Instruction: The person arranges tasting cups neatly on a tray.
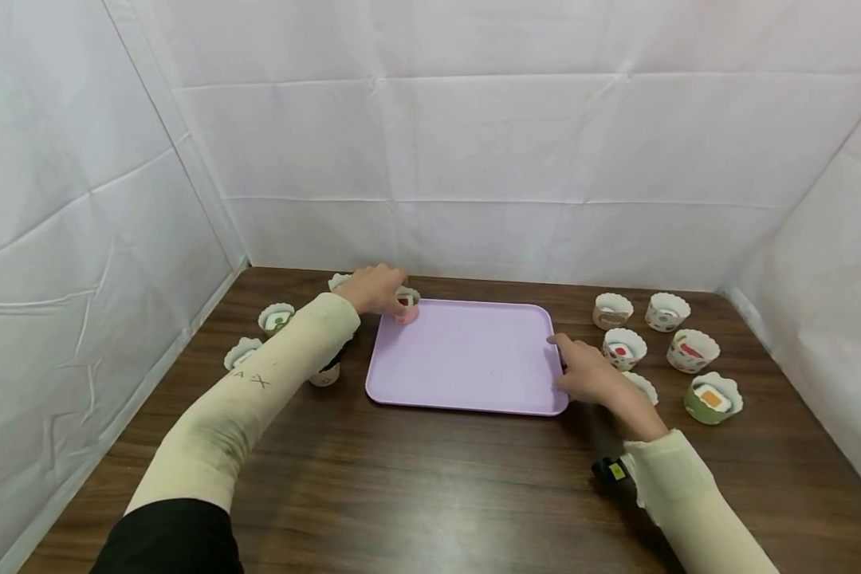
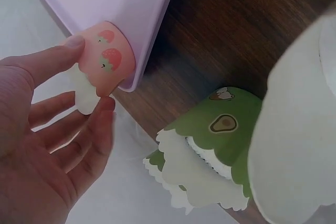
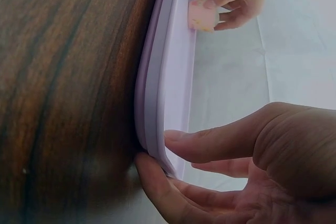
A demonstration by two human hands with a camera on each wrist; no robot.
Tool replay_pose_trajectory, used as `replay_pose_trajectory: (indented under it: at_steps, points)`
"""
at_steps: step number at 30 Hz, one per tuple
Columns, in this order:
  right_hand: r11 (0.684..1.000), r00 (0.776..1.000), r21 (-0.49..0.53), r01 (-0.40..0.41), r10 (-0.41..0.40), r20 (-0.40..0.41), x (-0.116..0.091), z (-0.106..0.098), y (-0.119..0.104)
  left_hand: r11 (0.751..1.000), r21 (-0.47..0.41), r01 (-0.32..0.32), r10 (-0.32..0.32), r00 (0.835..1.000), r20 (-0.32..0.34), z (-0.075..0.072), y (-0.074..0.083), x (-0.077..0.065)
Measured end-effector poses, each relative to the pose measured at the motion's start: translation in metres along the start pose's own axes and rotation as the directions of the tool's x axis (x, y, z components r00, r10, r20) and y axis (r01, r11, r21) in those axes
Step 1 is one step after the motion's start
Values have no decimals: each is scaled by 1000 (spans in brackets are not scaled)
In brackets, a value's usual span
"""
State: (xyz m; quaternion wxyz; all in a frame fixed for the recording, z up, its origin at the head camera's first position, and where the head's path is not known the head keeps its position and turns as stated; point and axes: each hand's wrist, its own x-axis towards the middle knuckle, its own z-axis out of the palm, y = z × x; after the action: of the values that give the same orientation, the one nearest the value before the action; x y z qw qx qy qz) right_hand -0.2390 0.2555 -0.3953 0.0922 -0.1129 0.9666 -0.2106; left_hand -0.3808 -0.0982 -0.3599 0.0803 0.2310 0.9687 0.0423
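Your left hand [image 1: 376, 288] pinches a strawberry-print paper cup [image 2: 111, 59] at a corner of the lavender tray [image 1: 466, 359] your right hand [image 1: 587, 372] grips; squeeze lightly, avoiding dents.

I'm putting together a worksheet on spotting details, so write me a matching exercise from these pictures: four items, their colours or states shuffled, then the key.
Column one:
1. Strawberry cup
2. Tray
3. Avocado cup
4. Right grip

Column two:
A. Lilac all over
B. Pinching an edge, thumb on top
C. Held by the left grip
D. Green, on the wooden table

Pairs: 1-C, 2-A, 3-D, 4-B
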Motion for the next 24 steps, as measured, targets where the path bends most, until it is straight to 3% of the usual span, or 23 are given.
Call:
replay_pose_trajectory:
  at_steps: [12, 19, 24]
  points:
    - [997, 999, -72, -39, 37, -33, 2, 5, -1, 1000, -16, 25, -25, 1000, 18, 2, -1, -3]
    - [992, 996, 87, -88, 84, 43, 3, 10, -2, 1000, -4, 23, -23, 1000, 11, 2, -2, -5]
    - [989, 992, 98, -112, 105, 69, 2, 9, -1, 1000, 2, 16, -16, 1000, 14, 0, 1, -7]
